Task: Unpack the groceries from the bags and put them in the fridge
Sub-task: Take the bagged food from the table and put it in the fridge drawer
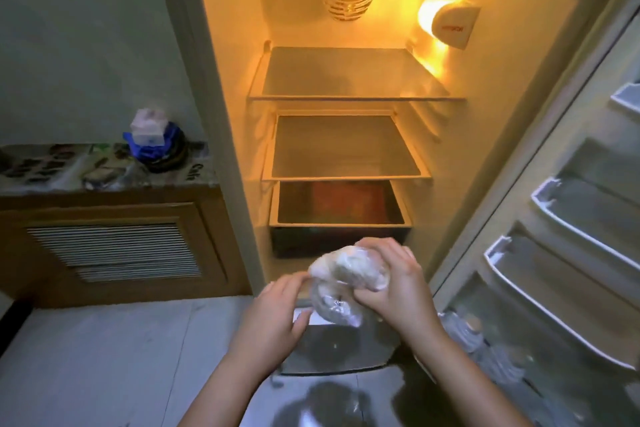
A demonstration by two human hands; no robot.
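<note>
Gripping a clear plastic bag (346, 282) before the open fridge (346, 135), right hand (391, 284) closed around it; left hand (277, 312) pinches its edge; contents blurred.

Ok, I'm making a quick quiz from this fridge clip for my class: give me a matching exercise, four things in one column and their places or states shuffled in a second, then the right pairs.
Things:
1. clear plastic bag
2. fridge lamp
3. crisper drawer
4. blue bag

Places or states:
A. on the counter left of the fridge
B. held in both hands in front of the fridge
C. under the lowest shelf
D. glowing at the upper right of the compartment

Pairs: 1-B, 2-D, 3-C, 4-A
</note>
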